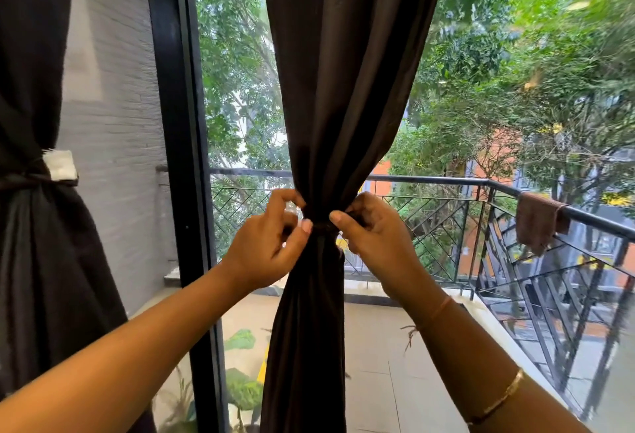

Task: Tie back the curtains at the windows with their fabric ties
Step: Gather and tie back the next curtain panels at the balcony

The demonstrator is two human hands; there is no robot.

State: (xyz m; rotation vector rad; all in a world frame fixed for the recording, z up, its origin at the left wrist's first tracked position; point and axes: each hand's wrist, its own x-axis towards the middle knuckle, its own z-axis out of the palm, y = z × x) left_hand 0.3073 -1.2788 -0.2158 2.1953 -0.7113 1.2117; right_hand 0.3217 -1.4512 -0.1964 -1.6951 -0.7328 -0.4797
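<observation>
**At the middle window: both hands on the tie**

At the centre of the view, a dark curtain (343, 89) hangs in front of the glass, bunched into a narrow waist. A fabric tie (323, 226) of the same dark cloth circles that waist. The left hand (271, 243) pinches the tie from the left between thumb and curled forefinger. The right hand (374, 236) meets it from the right, fingers curled and thumb pressed onto the band. How the ends of the tie lie under the fingers I cannot tell.

Far left, beyond the black window frame (182, 157), a second curtain (34, 260) is already gathered by its own band (37, 180), which has a white patch (61, 165). Outside, a brown cloth (537, 221) hangs over the balcony railing (429, 180) to the right. A thin bangle (501, 398) sits on the right forearm.
</observation>
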